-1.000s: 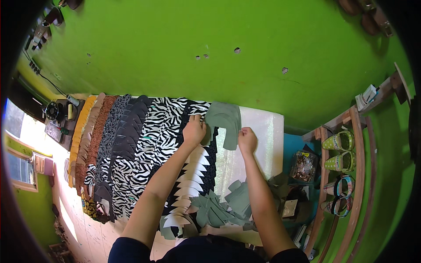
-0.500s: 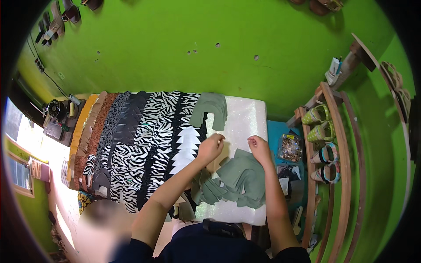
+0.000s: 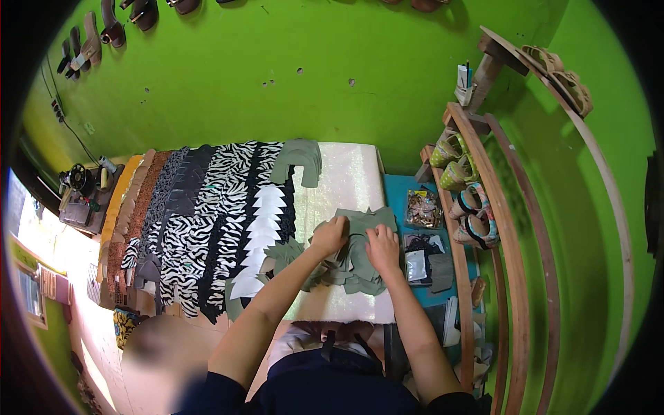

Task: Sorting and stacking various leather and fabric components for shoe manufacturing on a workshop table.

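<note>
A loose pile of grey-green cut pieces (image 3: 358,271), like flat shoe-upper parts, lies on the near part of the pale sparkly sheet (image 3: 349,173). At its upper left edge, my left hand (image 3: 330,236) is closed with the fingertips on a green piece. My right hand (image 3: 382,249) lies over the right side of the pile, its fingers bent and gripping a green piece. The exact hold under the fingers is partly hidden. Beyond my hands, more curved green pieces (image 3: 302,153) are laid overlapping at the far edge.
Rows of overlapping zebra-print pieces (image 3: 187,242), white pieces (image 3: 264,221) and brown and yellow ones cover the table's left. A sewing machine (image 3: 81,176) stands far left. On the right are a box of metal fittings (image 3: 422,207) and a wooden rack (image 3: 484,180) with sandals.
Both hands have come down from above the bare part of the sheet onto the green pile and grip there. The pile's pieces are shifted and spread. The view has swung to the right.
</note>
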The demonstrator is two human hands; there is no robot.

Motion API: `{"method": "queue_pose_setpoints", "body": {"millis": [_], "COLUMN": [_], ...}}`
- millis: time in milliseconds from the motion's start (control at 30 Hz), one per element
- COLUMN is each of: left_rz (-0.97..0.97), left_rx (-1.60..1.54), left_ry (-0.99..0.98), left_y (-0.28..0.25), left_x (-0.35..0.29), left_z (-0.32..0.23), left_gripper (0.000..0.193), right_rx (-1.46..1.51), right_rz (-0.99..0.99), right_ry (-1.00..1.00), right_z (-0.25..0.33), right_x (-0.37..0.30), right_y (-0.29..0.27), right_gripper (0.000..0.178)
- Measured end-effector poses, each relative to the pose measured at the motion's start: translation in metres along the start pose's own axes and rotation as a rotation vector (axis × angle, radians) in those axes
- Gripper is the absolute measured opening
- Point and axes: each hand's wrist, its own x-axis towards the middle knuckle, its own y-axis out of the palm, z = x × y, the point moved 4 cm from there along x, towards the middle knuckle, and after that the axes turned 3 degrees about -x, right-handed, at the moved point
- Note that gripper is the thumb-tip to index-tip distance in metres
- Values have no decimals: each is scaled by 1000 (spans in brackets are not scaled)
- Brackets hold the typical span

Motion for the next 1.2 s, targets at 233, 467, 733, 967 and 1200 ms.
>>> {"method": "queue_pose_setpoints", "body": {"millis": [233, 467, 733, 967, 1200], "left_rz": [-86, -361, -631, -468, -379], "left_rx": [-215, -310, -469, -513, -448], "left_ry": [-59, 124, -72, -266, -446], "left_y": [-19, -59, -104, -114, -97], "left_x": [-38, -78, -86, -62, -36], "left_z": [-16, -47, 10, 95, 143], "left_gripper": [21, 13, 12, 23, 27], "right_rx": [225, 261, 967, 1274, 1208], "right_rz": [-114, -99, 292, 341, 428], "right_ry": [67, -164, 112, 227, 321], "right_z": [-6, 29, 23, 44, 59], "right_x": [-23, -20, 25, 84, 118], "right_y": [-13, -37, 2, 42, 110], "right_gripper": [35, 41, 16, 16, 18]}}
